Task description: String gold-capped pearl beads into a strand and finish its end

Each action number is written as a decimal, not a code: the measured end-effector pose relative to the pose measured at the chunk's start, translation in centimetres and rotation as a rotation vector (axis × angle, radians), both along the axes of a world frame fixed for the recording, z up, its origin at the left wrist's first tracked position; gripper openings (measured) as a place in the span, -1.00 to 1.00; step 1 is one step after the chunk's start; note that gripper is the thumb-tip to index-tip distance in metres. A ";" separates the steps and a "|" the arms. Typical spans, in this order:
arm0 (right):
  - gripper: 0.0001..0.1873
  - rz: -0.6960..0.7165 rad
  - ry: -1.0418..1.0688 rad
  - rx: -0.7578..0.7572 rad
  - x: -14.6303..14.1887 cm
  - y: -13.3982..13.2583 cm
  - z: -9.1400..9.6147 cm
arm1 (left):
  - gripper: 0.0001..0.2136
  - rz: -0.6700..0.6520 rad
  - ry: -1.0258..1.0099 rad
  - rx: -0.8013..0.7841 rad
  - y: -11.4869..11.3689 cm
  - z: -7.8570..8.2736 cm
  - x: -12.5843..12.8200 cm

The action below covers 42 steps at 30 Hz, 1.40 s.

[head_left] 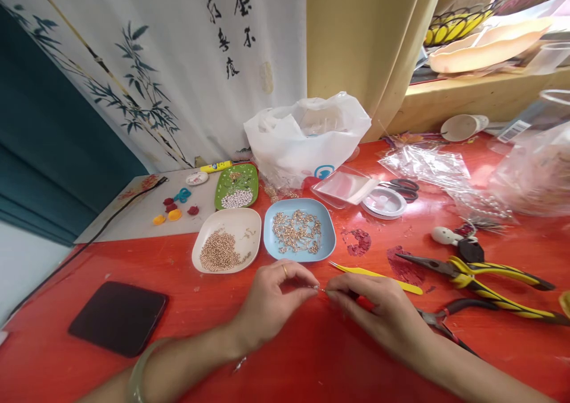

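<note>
My left hand (278, 293), with a ring on one finger, pinches one end of a tiny shiny beaded piece (322, 289). At its other end, the fingertips of my right hand (371, 299) are pinched together too. Most of the piece is hidden by the fingers. Just beyond my hands lies a blue tray (329, 237) with gold beaded bits (296, 231). A cream tray (199, 237) to its left holds a heap of small gold beads (219, 250). Yellow tweezers (412, 287) lie behind my right hand. A small silvery bit (239, 365) is by my left forearm.
Right: long-nose pliers (463, 269), dark-handled pliers (440, 320), black scissors (403, 186), a white spool (383, 202) and clear bags (427, 162). Back: a white plastic bag (307, 136) and a green tray (253, 177) with pale beads. Left: a black phone-like slab (119, 318) and a cable (102, 228).
</note>
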State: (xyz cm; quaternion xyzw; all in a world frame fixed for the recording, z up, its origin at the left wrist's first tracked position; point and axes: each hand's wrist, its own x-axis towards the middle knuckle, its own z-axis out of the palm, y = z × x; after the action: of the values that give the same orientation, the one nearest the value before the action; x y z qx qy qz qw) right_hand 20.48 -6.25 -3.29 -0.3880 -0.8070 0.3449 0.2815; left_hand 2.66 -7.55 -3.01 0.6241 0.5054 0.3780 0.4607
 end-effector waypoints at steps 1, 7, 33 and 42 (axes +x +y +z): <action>-0.85 0.004 0.003 -0.022 0.0 0.0 0.0 | -0.97 -0.004 0.007 0.016 0.0 0.0 0.0; -0.82 0.030 0.014 -0.192 0.0 0.3 0.2 | -0.97 -0.018 0.010 0.052 0.0 -0.1 0.0; -0.78 -0.019 0.155 -0.528 -0.2 0.2 0.2 | -0.98 -0.025 0.020 0.034 -0.1 0.3 0.0; -0.75 0.003 0.155 -0.567 -0.3 0.2 -0.1 | -0.96 -0.057 -0.015 0.067 0.0 0.2 -0.1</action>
State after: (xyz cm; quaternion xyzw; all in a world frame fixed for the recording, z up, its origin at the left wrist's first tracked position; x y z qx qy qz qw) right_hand 20.22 -6.01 -3.34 -0.4224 -0.6551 0.5858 0.2221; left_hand 2.52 -7.58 -2.84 0.6504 0.4711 0.3862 0.4538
